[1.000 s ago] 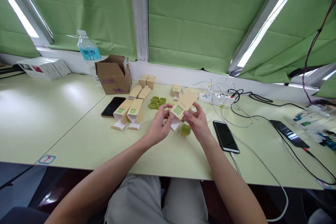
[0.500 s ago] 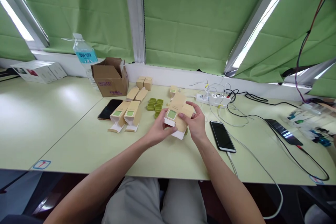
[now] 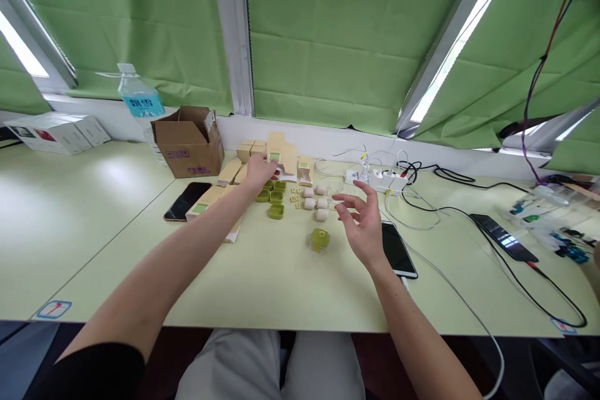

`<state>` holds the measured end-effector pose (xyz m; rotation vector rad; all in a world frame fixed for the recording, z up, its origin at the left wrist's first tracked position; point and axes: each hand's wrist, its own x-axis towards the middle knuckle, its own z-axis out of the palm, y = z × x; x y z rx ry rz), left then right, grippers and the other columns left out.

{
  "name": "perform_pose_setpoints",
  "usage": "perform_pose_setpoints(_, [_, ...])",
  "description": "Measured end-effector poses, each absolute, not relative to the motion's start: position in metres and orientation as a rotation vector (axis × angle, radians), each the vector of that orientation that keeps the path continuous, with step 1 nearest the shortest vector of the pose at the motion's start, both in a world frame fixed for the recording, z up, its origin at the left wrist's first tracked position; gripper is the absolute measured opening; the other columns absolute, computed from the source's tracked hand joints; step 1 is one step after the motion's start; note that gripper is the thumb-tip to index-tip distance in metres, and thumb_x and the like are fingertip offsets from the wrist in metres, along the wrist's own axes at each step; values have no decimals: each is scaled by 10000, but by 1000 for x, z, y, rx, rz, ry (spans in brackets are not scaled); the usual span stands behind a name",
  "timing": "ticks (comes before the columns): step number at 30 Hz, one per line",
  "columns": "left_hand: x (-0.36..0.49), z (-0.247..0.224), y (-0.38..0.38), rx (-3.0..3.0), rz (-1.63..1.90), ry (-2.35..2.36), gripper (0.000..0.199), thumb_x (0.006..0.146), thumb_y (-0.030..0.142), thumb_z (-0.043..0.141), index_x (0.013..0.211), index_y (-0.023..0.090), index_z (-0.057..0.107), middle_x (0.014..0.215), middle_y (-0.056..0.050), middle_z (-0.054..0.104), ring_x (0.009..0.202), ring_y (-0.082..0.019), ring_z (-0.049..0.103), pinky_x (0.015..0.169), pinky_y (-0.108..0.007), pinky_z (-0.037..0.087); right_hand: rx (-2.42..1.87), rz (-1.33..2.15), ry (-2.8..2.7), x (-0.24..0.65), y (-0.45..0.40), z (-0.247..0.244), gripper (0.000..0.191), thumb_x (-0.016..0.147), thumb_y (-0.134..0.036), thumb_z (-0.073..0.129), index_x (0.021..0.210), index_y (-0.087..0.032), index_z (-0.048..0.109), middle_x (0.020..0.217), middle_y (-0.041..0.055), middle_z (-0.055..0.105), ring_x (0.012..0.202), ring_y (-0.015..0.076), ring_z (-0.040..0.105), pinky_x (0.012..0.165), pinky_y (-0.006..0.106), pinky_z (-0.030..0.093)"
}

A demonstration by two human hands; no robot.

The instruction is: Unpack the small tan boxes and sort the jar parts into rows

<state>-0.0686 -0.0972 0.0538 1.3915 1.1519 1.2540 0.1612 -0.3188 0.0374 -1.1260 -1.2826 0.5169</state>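
Observation:
My left hand (image 3: 260, 170) reaches to the back of the table, its fingers closed on an unfolded tan cardboard box (image 3: 289, 157) with a green label. Over the table at the right, my right hand (image 3: 360, 222) is raised with fingers apart and nothing in it. Between and below the hands sits a green-topped clear small container (image 3: 319, 239). Several white cylindrical pieces (image 3: 322, 215) stand near the right fingertips, beside small yellow pieces (image 3: 294, 198). Green square cups (image 3: 276, 211) are grouped under the left hand. More opened tan boxes (image 3: 206, 200) lie partly behind my left forearm.
A brown carton (image 3: 190, 147) and a large water bottle (image 3: 140, 100) stand back left, with a dark phone (image 3: 185, 201) in front. A charging phone (image 3: 397, 251), a power strip (image 3: 377, 179) and loose cables occupy the right side.
My left hand has carried the tan box away from me to the back left. My right hand has let go of it and opened, uncovering the green-topped container and white pieces.

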Motion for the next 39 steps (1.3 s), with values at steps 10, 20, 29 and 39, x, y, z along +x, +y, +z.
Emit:
perform_pose_setpoints(10, [-16, 52, -21, 1426, 938, 1635, 379, 675, 291, 933, 775, 233, 572, 658, -83, 629, 705, -314, 660, 681, -449, 515, -1291, 402, -1351, 179, -311, 4, 528, 997, -469, 697, 1456, -308, 492, 1084, 52, 825, 932, 254, 738, 716, 361, 562])
perform_pose_setpoints(20, [-46, 62, -100, 1814, 1122, 1473, 262, 875, 330, 686, 1122, 243, 672, 991, -105, 753, 961, -310, 692, 917, -485, 518, -1448, 162, -1564, 176, -314, 8, 135, 993, -311, 569, 1010, -252, 689, 918, 35, 782, 798, 214, 695, 716, 335, 494])
perform_pose_setpoints(29, [-94, 14, -263, 2327, 850, 1048, 257, 977, 289, 595, 1205, 248, 708, 1068, -54, 789, 1018, -251, 736, 934, -406, 581, -1780, 235, -1981, 154, -327, 22, 44, 944, -199, 716, 936, -240, 729, 1032, 33, 807, 934, 218, 703, 725, 302, 395])
perform_pose_setpoints(39, [-79, -33, -272, 2221, 839, 1018, 685, 902, 246, 779, 1523, 230, 489, 1347, -154, 680, 1346, -341, 631, 1110, -525, 554, -1643, 273, -2080, 122, -301, 13, 138, 1012, -164, 633, 910, -255, 658, 1027, 8, 821, 960, 221, 735, 738, 298, 407])
